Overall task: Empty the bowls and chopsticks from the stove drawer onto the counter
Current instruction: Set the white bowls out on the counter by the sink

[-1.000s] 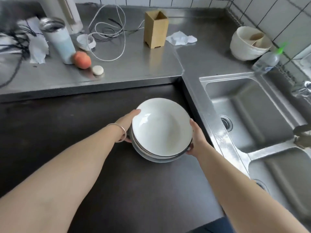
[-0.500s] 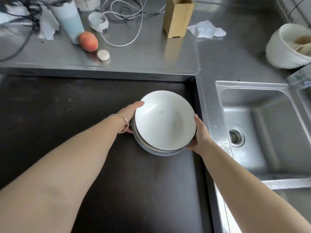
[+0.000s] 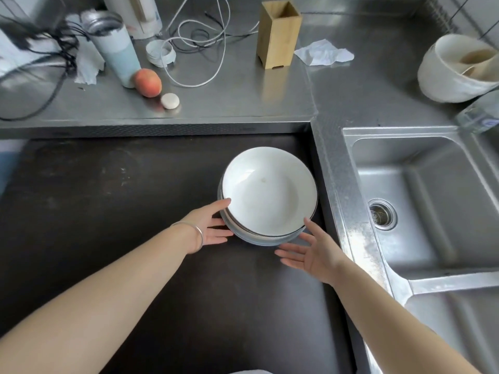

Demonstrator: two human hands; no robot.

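Note:
A stack of white bowls (image 3: pixel 266 194) with dark rims rests on the dark stove top (image 3: pixel 108 217), near its right edge. My left hand (image 3: pixel 210 225), with a silver bangle on the wrist, lies open at the stack's lower left, fingertips touching its edge. Just below and right of the stack, my right hand (image 3: pixel 310 252) is open with fingers spread, apart from the bowls. No chopsticks or drawer are visible.
The steel counter (image 3: pixel 229 103) behind holds a wooden holder (image 3: pixel 278 35), a tumbler (image 3: pixel 113 47), a peach (image 3: pixel 148 82), cables (image 3: pixel 199 44), and a crumpled tissue (image 3: pixel 324 54). A white bowl (image 3: pixel 456 68) with utensils sits at the far right. A double sink (image 3: pixel 421 201) lies right of the stove.
Both hands have let go of the bowl stack and drawn back toward me with fingers spread. The stack now rests on the stove top.

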